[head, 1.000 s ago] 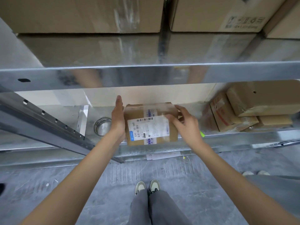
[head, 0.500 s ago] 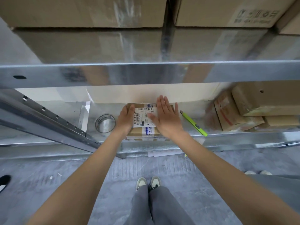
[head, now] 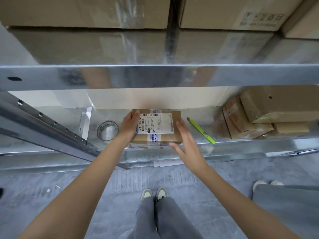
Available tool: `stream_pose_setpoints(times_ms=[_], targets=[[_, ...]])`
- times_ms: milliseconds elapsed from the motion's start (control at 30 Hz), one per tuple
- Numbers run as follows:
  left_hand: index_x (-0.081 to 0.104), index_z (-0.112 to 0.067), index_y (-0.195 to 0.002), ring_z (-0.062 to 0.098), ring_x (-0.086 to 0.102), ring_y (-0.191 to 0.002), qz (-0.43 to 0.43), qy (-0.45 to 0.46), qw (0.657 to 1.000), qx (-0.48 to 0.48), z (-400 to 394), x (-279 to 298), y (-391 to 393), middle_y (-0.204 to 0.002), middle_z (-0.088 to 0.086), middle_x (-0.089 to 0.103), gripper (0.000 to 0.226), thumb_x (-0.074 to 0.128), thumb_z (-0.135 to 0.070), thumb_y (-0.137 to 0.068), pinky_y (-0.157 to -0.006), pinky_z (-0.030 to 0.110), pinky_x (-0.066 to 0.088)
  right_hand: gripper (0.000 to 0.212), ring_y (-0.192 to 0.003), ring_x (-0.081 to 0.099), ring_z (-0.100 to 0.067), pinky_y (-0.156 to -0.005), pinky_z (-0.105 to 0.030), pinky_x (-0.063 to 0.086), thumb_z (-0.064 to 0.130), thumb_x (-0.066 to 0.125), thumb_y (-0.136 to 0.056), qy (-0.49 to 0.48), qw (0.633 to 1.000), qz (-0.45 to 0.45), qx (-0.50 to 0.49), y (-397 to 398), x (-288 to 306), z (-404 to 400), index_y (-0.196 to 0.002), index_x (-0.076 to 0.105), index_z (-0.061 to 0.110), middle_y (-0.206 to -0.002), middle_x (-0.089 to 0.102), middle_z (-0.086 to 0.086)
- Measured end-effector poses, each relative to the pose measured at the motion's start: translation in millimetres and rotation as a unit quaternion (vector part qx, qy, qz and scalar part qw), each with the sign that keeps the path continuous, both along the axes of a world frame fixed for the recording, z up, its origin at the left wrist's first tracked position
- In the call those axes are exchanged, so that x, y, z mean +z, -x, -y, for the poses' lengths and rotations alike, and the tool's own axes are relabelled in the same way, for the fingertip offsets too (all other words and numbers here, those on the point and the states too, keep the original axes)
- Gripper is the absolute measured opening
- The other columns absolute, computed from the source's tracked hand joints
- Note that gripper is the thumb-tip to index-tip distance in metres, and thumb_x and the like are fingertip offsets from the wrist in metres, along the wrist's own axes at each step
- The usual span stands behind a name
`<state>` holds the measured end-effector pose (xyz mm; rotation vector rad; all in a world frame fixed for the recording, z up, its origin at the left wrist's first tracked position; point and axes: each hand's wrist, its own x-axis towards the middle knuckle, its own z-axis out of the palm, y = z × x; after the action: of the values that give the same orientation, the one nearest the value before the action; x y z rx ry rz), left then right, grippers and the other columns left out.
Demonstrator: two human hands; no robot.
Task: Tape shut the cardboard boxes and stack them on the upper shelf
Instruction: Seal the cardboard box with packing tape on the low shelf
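Two hands at one small cardboard box on the lower shelf.
Left hand grips its left end; right hand open beside it. Long axis left-right, label up; tape roll left, green pen right.

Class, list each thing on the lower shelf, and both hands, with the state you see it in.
Labelled box: flaps shut, taped, lying flat, label up.
Left hand: grips the box's left edge.
Right hand: fingers straight, beside the box's right side.
Green pen: lying flat, untouched.
Tape roll: lying flat, untouched.
Stacked boxes: closed, piled at right.
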<state>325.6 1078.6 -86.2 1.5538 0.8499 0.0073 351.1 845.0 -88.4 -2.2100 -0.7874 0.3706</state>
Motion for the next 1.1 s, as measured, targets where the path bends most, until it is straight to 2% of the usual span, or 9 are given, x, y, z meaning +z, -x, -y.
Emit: stream_pose_setpoints(times_ms=[167, 233, 300, 400, 500, 733, 900, 1000, 1100], targets=[[0.078, -0.033, -0.074, 0.012, 0.074, -0.069, 0.029, 0.153, 0.987, 0.039, -2, 21, 15, -0.075, -0.007, 0.076, 0.065, 0.026, -0.063, -0.099, -0.052, 0.023, 0.056, 0.049, -0.12, 0.049, 0.0, -0.094, -0.001, 0.032, 0.038, 0.068, -0.088, -0.066, 0.996, -0.011, -0.064, -20, 15, -4, -0.131, 0.056, 0.016, -0.135, 0.054, 0.009], [0.078, -0.038, -0.081, 0.011, 0.073, -0.079, 0.039, 0.152, 0.987, 0.034, -5, 29, 20, -0.088, -0.01, 0.076, 0.059, 0.03, -0.069, -0.095, -0.068, 0.024, 0.057, 0.044, -0.102, 0.06, -0.013, -0.082, -0.015, 0.043, 0.046, 0.06, -0.09, -0.049, 0.995, 0.018, -0.087, -35, 23, -12, -0.122, 0.06, 0.015, -0.112, 0.066, 0.003], [0.065, -0.033, -0.119, 0.015, 0.063, -0.102, 0.011, 0.084, 0.996, 0.017, -4, 32, 19, -0.115, -0.01, 0.066, 0.051, 0.038, -0.067, -0.093, -0.089, 0.032, 0.048, 0.042, -0.102, 0.061, -0.023, -0.079, -0.028, 0.042, 0.044, 0.049, -0.098, 0.024, 0.996, 0.007, -0.084, -48, 27, -23, -0.127, 0.056, 0.014, -0.111, 0.067, -0.004], [0.06, -0.015, -0.118, 0.02, 0.063, -0.099, -0.008, -0.009, 1.0, 0.0, 1, 20, 18, -0.104, -0.004, 0.066, 0.044, 0.046, -0.051, -0.098, -0.074, 0.029, 0.046, 0.047, -0.125, 0.049, -0.028, -0.1, -0.038, 0.04, 0.039, 0.036, -0.103, 0.095, 0.99, -0.052, -0.086, -55, 26, -48, -0.142, 0.042, 0.014, -0.137, 0.054, -0.01], [0.062, -0.012, -0.107, 0.018, 0.065, -0.088, 0.024, -0.005, 0.999, 0.049, 6, 12, 20, -0.094, -0.001, 0.068, 0.031, 0.049, -0.039, -0.1, -0.065, 0.023, 0.047, 0.056, -0.148, 0.016, -0.021, -0.119, -0.046, 0.016, 0.046, 0.021, -0.103, 0.184, 0.979, 0.056, -0.07, -51, 22, -69, -0.153, 0.024, 0.02, -0.162, 0.018, 0.001], [0.063, -0.003, -0.107, 0.017, 0.062, -0.082, 0.046, -0.025, 0.994, 0.093, 17, 11, 19, -0.094, 0.004, 0.068, 0.037, 0.051, -0.036, -0.1, -0.068, 0.027, 0.045, 0.088, -0.15, -0.009, -0.018, -0.115, -0.057, -0.01, 0.07, 0.005, -0.089, 0.312, 0.936, 0.163, 0.007, -9, 21, -64, -0.156, 0.002, 0.013, -0.164, -0.005, -0.001], [0.062, -0.01, -0.095, 0.02, 0.062, -0.081, 0.017, -0.029, 0.996, 0.087, 12, 7, 16, -0.088, 0.001, 0.068, 0.036, 0.052, -0.045, -0.097, -0.067, 0.03, 0.046, 0.078, -0.149, -0.01, -0.012, -0.118, -0.052, -0.009, 0.065, 0.009, -0.093, 0.217, 0.968, 0.121, 0.036, 15, 25, -39, -0.156, 0.004, 0.02, -0.163, -0.002, 0.005], [0.063, -0.009, -0.103, 0.025, 0.063, -0.087, -0.024, -0.079, 0.994, 0.069, 13, 5, 18, -0.095, 0.005, 0.068, 0.06, 0.041, -0.064, -0.093, -0.071, 0.035, 0.047, 0.057, -0.143, 0.026, -0.026, -0.115, -0.041, 0.02, 0.043, 0.033, -0.103, 0.05, 0.98, 0.04, -0.189, -1, 25, -43, -0.149, 0.033, 0.009, -0.152, 0.036, -0.014], [0.059, -0.009, -0.112, 0.03, 0.058, -0.089, -0.09, -0.154, 0.983, 0.048, 13, 11, 20, -0.1, 0.012, 0.062, 0.089, 0.016, -0.082, -0.084, -0.075, 0.039, 0.041, 0.058, -0.103, 0.054, -0.034, -0.085, -0.036, 0.039, 0.049, 0.031, -0.102, 0.003, 0.934, -0.147, -0.326, -24, 24, -52, -0.114, 0.061, 0.001, -0.103, 0.06, -0.021]])
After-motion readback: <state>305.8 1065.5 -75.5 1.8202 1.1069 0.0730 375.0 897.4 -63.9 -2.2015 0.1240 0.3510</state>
